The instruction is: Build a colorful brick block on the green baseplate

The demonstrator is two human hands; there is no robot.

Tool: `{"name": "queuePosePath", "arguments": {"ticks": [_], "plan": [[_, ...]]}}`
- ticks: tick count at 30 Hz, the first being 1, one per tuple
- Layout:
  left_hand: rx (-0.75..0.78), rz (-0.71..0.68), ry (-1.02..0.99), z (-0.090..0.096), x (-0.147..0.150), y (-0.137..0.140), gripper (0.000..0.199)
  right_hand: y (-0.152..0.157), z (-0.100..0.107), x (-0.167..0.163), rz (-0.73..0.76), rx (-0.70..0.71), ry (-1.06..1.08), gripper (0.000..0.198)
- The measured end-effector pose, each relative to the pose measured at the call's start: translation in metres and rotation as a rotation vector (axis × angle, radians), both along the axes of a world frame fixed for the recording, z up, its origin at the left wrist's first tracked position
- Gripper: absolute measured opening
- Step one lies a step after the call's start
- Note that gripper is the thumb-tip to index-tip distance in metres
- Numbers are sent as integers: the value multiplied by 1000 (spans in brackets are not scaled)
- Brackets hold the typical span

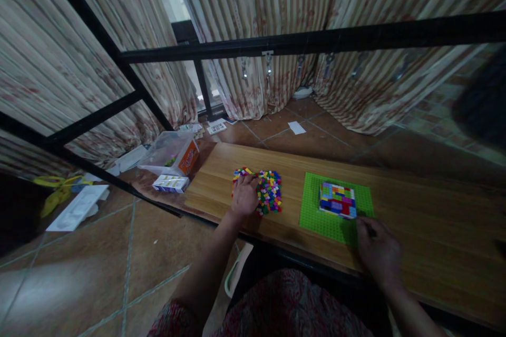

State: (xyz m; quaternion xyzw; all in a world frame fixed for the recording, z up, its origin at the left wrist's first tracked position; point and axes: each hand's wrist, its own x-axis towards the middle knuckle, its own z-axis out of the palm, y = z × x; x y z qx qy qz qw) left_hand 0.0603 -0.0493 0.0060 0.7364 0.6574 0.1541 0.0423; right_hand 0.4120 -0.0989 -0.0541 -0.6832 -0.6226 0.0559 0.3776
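My left hand (245, 196) lies over a loose pile of small coloured toy bricks (270, 192), its fingers stretched out among them on the left side of the pile. A green baseplate (310, 210) rests on the wooden table to the right. On it sits a low rectangular block built of many-coloured bricks (337, 200). My right hand (378, 250) is at the baseplate's near right corner, close to the built block. Its fingers are curled together in a pinch; whatever lies between them is too small or hidden to make out.
The narrow wooden table (415, 210) runs left to right. Beyond its left end stand a clear plastic bin (164, 150) with an orange label and a small white-and-purple box (171, 183). A black metal rail (300, 42) crosses before striped curtains (253, 5). White molded packaging (77, 208) lies on the tiled floor.
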Motion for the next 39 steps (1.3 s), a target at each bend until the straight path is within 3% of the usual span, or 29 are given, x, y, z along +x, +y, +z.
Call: {"name": "queuePosePath", "arguments": {"ticks": [6, 10, 14, 19, 24, 39], "plan": [[-3, -29, -2, -1, -2, -18, 48, -1, 0, 0, -7, 1, -3, 42], [62, -37, -8, 4, 2, -12, 34, 0, 1, -2, -23, 3, 11, 41], [107, -24, -11, 15, 23, 19, 29, 1, 2, -5, -6, 10, 34, 39], [-123, 32, 115, 20, 53, 68, 28, 2, 6, -8, 4, 25, 58, 37], [-208, -23, 138, 20, 59, 93, 27, 4, 10, -12, 4, 28, 93, 33], [-268, -133, 341, 23, 53, 90, 29, 5, 16, -14, 15, 36, 153, 23]]}}
